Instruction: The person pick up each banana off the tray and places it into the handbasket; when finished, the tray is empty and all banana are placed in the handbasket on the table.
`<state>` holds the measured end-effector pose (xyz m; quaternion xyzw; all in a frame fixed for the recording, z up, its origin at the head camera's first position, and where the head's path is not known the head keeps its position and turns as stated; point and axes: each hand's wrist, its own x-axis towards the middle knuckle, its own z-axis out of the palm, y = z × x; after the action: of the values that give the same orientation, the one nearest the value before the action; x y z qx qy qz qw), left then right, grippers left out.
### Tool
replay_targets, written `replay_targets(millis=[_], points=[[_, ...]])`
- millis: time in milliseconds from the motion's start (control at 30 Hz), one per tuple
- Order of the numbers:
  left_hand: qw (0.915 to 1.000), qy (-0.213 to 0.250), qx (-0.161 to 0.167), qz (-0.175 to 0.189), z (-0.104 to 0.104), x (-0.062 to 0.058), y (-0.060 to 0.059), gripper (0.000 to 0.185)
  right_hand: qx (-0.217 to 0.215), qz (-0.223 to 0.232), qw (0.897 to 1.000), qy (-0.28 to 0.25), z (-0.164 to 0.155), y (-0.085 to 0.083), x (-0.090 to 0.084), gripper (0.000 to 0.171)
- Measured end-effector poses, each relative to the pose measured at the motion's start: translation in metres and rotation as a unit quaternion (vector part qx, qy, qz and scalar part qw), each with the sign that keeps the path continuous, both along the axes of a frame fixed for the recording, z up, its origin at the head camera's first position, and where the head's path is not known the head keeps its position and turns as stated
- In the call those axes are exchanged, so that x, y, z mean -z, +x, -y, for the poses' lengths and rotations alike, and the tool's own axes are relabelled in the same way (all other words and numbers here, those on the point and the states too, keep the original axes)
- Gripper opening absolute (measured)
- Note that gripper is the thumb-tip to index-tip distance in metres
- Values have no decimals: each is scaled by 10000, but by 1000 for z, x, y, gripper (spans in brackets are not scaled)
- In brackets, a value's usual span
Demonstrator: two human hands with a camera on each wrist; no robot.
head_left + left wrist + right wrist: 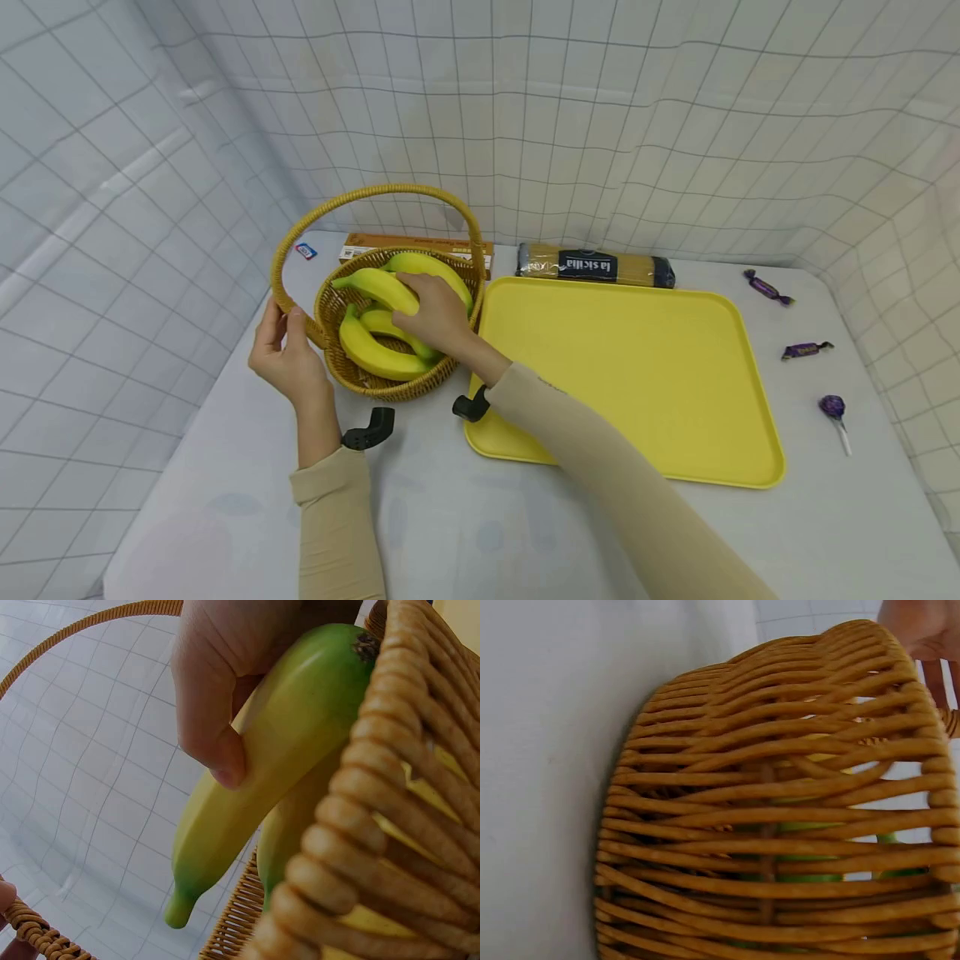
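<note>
Gripping the basket (390, 385) handle left of centre, the left hand (288, 358) steadies it; the right hand (438, 321) curls around the top banana (378, 287), whose length runs from upper left to lower right, stem leftward.

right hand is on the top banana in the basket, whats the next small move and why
Probably lift that banana straight up: the right hand grips it, the left hand holds the basket by its handle, and the yellow tray lies alongside.
</note>
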<state>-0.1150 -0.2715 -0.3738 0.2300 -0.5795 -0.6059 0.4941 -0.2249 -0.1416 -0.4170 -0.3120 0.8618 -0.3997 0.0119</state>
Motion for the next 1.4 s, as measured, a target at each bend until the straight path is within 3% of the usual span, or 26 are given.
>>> replay_targets(millis=[333,767,1233,1400], points=[[10000,-8,23,-13,-1,0,0,30,-110,-465,9968,639,3,5,11,58],[9999,-111,-16,-6,0,1,1,29,-53,-782,9918,1009,5,9,12,53],[9999,-127,-31,56,-1,-1,0,29,-14,-982,9908,936,3,11,12,49],[9999,-103,-9,58,-1,-1,0,29,-99,-874,9939,670,0,11,12,51]])
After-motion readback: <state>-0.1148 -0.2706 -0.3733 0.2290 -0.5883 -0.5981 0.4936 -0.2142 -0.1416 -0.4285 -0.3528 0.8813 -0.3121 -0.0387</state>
